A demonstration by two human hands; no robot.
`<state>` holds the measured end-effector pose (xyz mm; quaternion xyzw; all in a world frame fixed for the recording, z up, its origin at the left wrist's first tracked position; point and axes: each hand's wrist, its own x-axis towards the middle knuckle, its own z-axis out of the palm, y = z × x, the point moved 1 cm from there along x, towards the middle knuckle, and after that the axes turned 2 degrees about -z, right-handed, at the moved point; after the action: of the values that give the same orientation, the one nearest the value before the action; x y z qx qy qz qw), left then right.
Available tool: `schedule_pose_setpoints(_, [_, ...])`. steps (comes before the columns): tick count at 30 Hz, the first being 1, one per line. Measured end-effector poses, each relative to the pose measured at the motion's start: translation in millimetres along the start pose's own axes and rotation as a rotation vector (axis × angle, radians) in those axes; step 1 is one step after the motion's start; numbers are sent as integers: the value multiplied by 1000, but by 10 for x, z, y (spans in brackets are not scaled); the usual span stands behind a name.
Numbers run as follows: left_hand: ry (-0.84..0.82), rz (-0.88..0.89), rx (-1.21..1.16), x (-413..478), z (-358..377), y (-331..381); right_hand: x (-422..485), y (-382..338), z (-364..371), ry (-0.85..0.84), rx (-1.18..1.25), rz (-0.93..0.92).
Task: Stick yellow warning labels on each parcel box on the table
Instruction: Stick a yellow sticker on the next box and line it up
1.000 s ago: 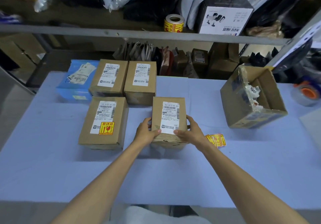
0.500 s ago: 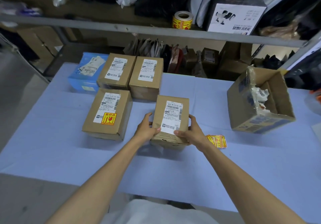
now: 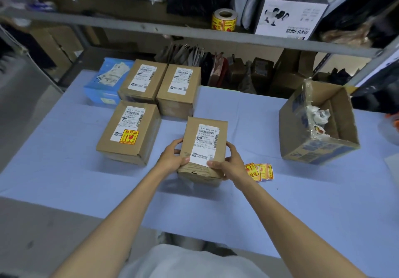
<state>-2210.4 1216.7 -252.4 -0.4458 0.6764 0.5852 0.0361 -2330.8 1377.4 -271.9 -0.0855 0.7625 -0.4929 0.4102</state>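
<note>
— Left hand (image 3: 170,159) and right hand (image 3: 232,164) are both curling round the near parcel box (image 3: 205,146), one on each side, thumbs pressing on its top near the front edge. It's sitting on the blue table (image 3: 269,208), right in front of the person.

— How many parcels are you counting?

— Four brown ones. The labelled box (image 3: 138,148) is sitting just left of the held one, wearing one yellow warning label (image 3: 129,137) on the corner of its white slip. Behind it, the rear left box (image 3: 149,92) and the rear right box (image 3: 190,96) are standing side by side, touching. One blue box (image 3: 101,96) is sitting left of those, with papers lying on top.

— Anything holding stuff?

— One open carton (image 3: 313,150) is standing well off to the right, with crumpled white scraps (image 3: 319,115) and clear film bunching inside.

— And the stickers?

— A small fan of loose yellow labels (image 3: 260,171) is lying just beside the right wrist. I can't tell how many. One label roll (image 3: 224,19) is standing on the shelf (image 3: 129,26) above.
</note>
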Motion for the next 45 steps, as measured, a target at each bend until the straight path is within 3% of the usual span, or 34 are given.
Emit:
schedule_pose_setpoints(20, [-55, 5, 31, 2, -44, -81, -58, -18, -98, 8, -38, 23])
schedule_pose_setpoints(23, [25, 27, 78, 21, -43, -61, -49, 13, -178, 118, 29, 65])
schedule_pose_setpoints(27, [136, 136, 97, 22, -3, 29, 2, 137, -326, 315, -537, 13])
schedule_pose_setpoints(31, [209, 248, 128, 39, 7, 91, -16, 297, -353, 293, -1050, 15])
schedule_pose_setpoints(38, [204, 318, 195, 56, 31, 57, -31, 546, -300, 160, -1509, -19])
schedule_pose_setpoints(45, [182, 323, 201, 58, 0, 52, -40, 554, -320, 114, -1570, -74])
